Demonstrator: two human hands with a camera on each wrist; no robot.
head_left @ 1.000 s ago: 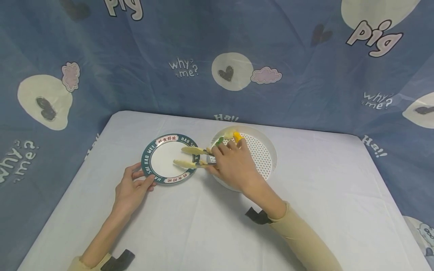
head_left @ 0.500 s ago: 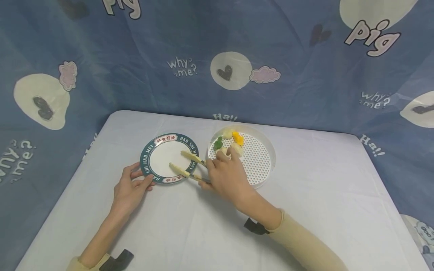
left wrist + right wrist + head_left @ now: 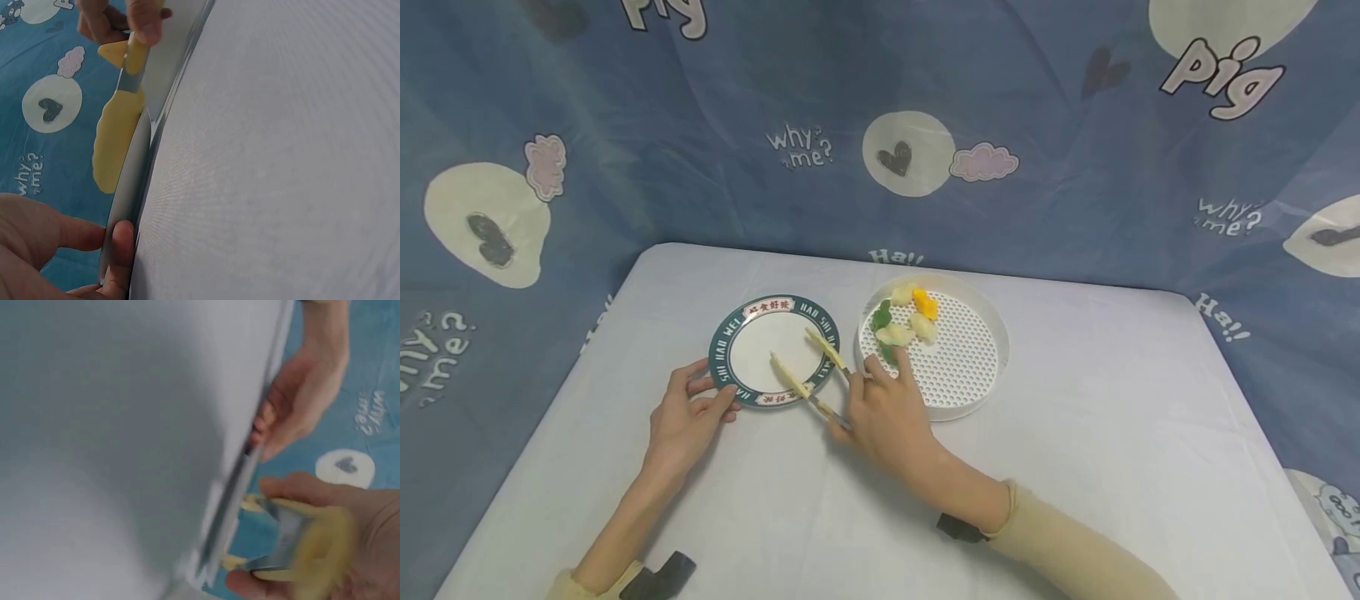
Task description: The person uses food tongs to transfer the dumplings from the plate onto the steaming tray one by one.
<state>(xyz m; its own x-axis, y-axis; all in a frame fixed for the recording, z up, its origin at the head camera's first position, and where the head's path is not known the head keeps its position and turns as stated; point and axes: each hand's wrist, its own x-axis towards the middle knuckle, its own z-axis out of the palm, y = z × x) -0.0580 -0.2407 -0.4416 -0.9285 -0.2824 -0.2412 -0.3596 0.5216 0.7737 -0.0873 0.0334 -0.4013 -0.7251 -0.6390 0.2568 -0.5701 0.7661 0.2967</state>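
My left hand (image 3: 681, 425) pinches the near-left rim of a plate (image 3: 721, 350) with a green patterned border and white middle. In the left wrist view, its thumb lies above the rim and fingers below. My right hand (image 3: 891, 421) grips yellow-tipped metal tongs (image 3: 791, 377), also seen in the right wrist view with their rounded yellow end (image 3: 322, 550) toward the palm. The tongs' two arms stand apart, tips over the plate's white middle with nothing between them. Right of the plate, a white perforated round tray (image 3: 1002, 350) bears several pale dumpling-like pieces (image 3: 922, 327), a yellow piece (image 3: 926, 304) and green pieces (image 3: 882, 315).
A white cloth (image 3: 1097, 417) covers the table. Behind it hangs a blue printed curtain (image 3: 1037, 225). The round tray stands close beside the plate, with my right hand over its near-left edge.
My right hand has moved toward me and slightly left, turning the tongs so their tips point farther away. More of the tray's pieces now show. My left hand stays on the plate.
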